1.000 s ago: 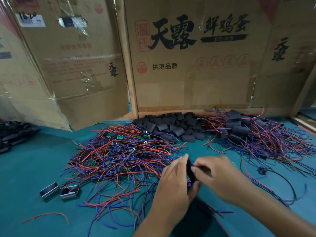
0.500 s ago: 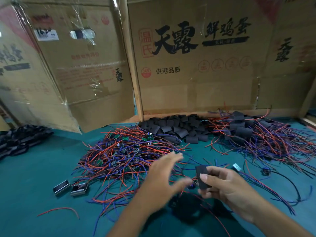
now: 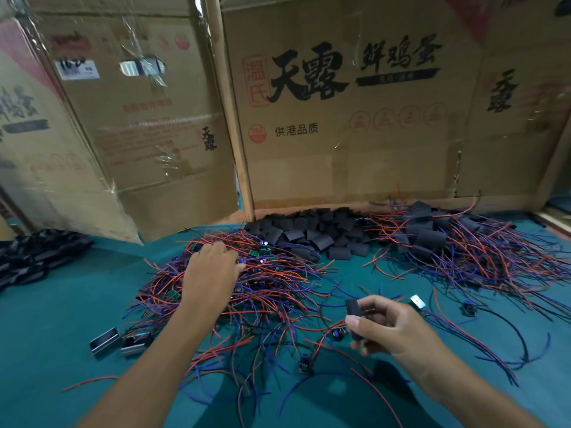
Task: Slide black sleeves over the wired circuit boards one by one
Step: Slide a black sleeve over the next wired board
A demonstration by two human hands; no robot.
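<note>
Right hand (image 3: 392,327) pinches one black sleeve (image 3: 353,316) between thumb and fingertips, held above the table (image 3: 61,304) near right of centre. The sleeve's long axis runs roughly near–far and tilted up; can't tell which end is open to the left.

Left hand (image 3: 213,273) is out over the pile of unsleeved wired boards (image 3: 247,282), fingers curled down into the red and blue wires — can't tell if it has closed on a board yet. Green boards show at the far edge of that pile, just past the fingertips.

Key relation: the board pile lies left and far of the held sleeve, well apart, and the left hand is the nearer one to it. So, my read, left picks a board and brings it right and near to the sleeve mouth — board's long axis must line up with the sleeve's.

Loose sleeve stock (image 3: 309,233) sits far centre against the cardboard wall (image 3: 340,149); sleeved units (image 3: 432,239) lie far right.
</note>
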